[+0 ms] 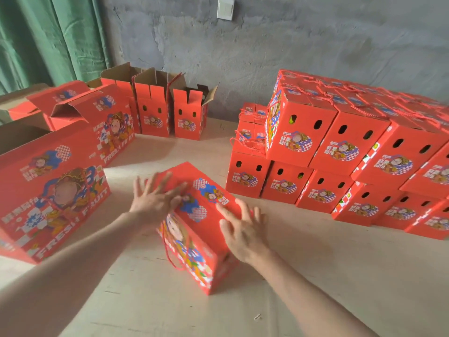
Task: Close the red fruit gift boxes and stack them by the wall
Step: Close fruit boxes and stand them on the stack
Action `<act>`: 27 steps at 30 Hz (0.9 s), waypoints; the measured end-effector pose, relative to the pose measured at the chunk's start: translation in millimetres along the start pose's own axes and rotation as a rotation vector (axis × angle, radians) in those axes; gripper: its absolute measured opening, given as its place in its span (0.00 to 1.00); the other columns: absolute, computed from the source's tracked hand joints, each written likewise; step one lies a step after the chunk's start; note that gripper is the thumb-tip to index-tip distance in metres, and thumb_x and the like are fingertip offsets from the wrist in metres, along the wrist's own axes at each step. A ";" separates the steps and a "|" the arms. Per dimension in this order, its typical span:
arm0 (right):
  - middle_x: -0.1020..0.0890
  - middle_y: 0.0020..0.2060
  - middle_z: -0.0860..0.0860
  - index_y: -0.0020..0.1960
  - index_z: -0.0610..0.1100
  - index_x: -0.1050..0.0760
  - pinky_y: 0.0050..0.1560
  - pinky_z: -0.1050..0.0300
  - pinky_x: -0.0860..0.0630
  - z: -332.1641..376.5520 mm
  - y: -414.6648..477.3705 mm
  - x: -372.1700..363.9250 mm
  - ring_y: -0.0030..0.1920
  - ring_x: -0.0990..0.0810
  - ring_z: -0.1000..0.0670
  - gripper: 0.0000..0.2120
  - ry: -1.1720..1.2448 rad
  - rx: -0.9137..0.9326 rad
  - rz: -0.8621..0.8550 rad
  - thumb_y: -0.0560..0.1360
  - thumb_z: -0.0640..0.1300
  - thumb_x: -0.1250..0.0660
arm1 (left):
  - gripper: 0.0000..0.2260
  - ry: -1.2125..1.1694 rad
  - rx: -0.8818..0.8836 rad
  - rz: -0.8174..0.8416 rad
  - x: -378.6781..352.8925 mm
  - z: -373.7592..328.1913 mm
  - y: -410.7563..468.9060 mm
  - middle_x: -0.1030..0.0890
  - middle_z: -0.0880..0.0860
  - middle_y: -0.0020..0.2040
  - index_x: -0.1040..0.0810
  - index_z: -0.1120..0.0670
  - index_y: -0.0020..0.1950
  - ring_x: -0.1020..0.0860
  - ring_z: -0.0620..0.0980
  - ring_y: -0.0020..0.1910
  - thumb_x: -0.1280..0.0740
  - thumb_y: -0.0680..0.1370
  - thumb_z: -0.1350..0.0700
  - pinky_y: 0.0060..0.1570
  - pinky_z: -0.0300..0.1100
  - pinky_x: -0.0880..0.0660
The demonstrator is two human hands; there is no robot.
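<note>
Pressing the box (201, 222) lid shut, my left hand (155, 198) lies flat on it, fingers spread; my right hand (243, 229) rests on its right edge, fingers spread. The box stands mid-floor (315, 276), the stack (340, 154) by the wall (267, 57).

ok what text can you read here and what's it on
"FRESH FRUIT": side of the big box on the left
"FRESH FRUIT": side of the open box behind it
Chinese characters and small logos on the stacked boxes: too blurred to read
Print on the box in the middle: blurred
</note>
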State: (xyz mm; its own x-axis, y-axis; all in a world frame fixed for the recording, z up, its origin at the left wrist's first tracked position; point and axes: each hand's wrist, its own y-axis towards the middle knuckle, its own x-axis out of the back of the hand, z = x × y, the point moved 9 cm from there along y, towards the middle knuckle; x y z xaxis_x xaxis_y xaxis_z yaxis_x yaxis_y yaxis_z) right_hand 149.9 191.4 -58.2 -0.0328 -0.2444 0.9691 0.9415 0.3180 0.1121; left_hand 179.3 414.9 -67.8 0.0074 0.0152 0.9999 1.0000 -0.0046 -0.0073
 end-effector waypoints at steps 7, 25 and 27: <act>0.51 0.75 0.45 0.76 0.62 0.52 0.72 0.41 0.48 30.1 -18.1 -11.4 0.72 0.43 0.37 0.32 0.000 0.147 0.219 0.75 0.70 0.51 | 0.21 -0.472 0.195 -0.130 9.8 -26.2 -0.7 0.43 0.58 0.75 0.37 0.51 0.74 0.45 0.59 0.74 0.44 0.81 0.49 0.72 0.53 0.45; 0.20 0.54 0.50 0.57 0.51 0.25 0.60 0.49 0.29 2.6 -30.5 -70.8 0.58 0.24 0.46 0.23 1.227 -0.719 0.348 0.78 0.66 0.47 | 0.27 -1.620 0.785 0.182 -52.1 -1.6 -55.6 0.19 0.60 0.45 0.21 0.61 0.48 0.20 0.59 0.44 0.40 0.77 0.36 0.47 0.50 0.23; 0.22 0.62 0.46 0.66 0.47 0.26 0.61 0.50 0.29 5.7 -19.7 -74.0 0.62 0.24 0.46 0.26 1.356 -0.749 0.338 0.79 0.63 0.46 | 0.28 -1.822 0.743 0.337 -56.1 -20.0 -56.4 0.19 0.60 0.43 0.21 0.57 0.45 0.21 0.58 0.42 0.45 0.78 0.34 0.49 0.52 0.24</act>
State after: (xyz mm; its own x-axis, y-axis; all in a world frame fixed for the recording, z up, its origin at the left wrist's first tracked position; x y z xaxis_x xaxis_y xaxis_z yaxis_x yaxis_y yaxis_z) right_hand 131.9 208.4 -130.9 0.1286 -0.9913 -0.0276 0.8016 0.1203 -0.5856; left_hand 122.4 394.4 -123.2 -0.3235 0.9183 -0.2283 0.7597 0.1082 -0.6412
